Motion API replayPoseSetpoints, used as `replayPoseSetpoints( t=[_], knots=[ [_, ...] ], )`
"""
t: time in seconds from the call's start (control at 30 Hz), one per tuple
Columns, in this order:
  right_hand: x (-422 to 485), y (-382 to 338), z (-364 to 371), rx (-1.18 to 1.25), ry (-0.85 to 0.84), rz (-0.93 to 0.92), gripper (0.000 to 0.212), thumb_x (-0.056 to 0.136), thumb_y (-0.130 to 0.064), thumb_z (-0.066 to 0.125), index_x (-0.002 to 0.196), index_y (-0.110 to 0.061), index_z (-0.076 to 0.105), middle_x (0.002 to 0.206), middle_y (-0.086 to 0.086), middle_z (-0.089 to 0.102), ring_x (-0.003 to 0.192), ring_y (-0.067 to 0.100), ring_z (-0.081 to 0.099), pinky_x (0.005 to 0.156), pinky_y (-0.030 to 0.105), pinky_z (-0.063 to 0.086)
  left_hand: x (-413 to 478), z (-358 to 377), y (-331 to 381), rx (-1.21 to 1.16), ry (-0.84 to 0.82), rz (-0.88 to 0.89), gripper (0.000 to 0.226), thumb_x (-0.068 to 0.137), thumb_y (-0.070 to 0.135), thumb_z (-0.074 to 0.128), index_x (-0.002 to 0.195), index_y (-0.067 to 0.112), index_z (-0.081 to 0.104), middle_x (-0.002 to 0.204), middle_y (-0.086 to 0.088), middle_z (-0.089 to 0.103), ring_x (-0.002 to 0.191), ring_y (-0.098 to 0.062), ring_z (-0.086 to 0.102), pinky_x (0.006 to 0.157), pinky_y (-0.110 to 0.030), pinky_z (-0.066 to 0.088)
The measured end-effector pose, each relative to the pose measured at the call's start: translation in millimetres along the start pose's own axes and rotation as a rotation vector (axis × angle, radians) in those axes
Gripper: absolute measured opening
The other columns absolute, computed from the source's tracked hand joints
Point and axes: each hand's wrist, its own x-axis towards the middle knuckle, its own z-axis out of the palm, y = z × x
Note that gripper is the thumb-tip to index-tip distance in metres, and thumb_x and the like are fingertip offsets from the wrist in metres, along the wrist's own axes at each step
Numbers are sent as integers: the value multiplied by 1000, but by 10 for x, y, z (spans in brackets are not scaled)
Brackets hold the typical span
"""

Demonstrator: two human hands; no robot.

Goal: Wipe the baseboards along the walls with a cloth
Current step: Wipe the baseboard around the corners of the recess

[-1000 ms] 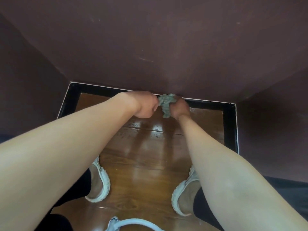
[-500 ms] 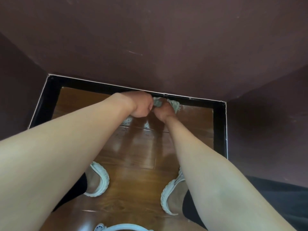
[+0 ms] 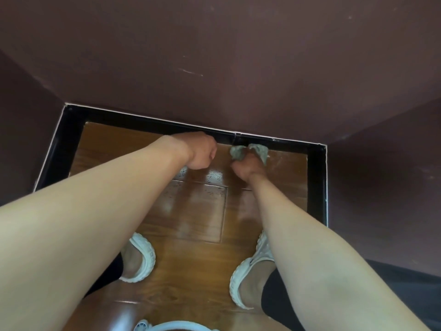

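Fingers of the right hand point(image 3: 248, 169) are curled tight round the cloth point(image 3: 260, 150), a grey-green wad whose two ends stick out past the knuckles. The wad sits low at the far edge of the floor point(image 3: 198, 211), against or just short of the black baseboard point(image 3: 143, 123), right of a joint point(image 3: 235, 139) in the strip and nearer the far right corner than the left. The left hand point(image 3: 202, 151) is balled into a fist just beside it, apart from the cloth. It seems to hold nothing, though its palm is turned away.

Further out, black baseboard also runs down the left and right edges of the floor under dark walls point(image 3: 214, 56). Two white shoes point(image 3: 143, 256) stand near the near edge, with a white object point(image 3: 171, 326) just behind them.

The likeliest fault from here is poor contact. Bunched this tightly, the cloth offers only a small patch, so a pass could ride on the floorboards and leave the baseboard's face and top lip dusty. The far right corner is easily skipped too. Stepping back blind could catch the white object.
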Motion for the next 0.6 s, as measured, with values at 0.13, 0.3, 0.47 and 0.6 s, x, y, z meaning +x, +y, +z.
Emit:
replayPoseSetpoints(
  t=[0.13,0.3,0.47,0.6],
  knots=[
    [-30,-130,130,-36,-68,-94,46,81,-25,58,127,-21,62,128,6,65,121,26,59,103,29,46,-28,23,-54,14,-16,-20,26,94,16,50,108,22,71,113,-2,71,103,-25,65,89,-29,53],
    [106,-52,70,-21,129,-15,37,91,-26,55,121,-8,67,130,16,64,122,32,59,104,30,45,-94,46,-229,19,-66,-57,28,93,13,50,111,21,70,115,-3,70,105,-26,65,92,-32,55],
    [-35,-350,312,-223,57,-110,45,81,-35,61,120,-13,66,125,14,65,118,32,60,99,32,50,-148,87,-432,1,-65,-97,26,92,15,51,107,20,71,110,-3,71,101,-27,66,90,-32,56],
    [-127,-687,506,-326,-98,-330,37,83,-34,56,114,-17,67,125,10,64,123,29,56,105,30,44,-178,116,-512,-22,-52,-114,24,91,18,51,103,23,71,108,-1,71,98,-26,67,89,-33,56]
  ],
)
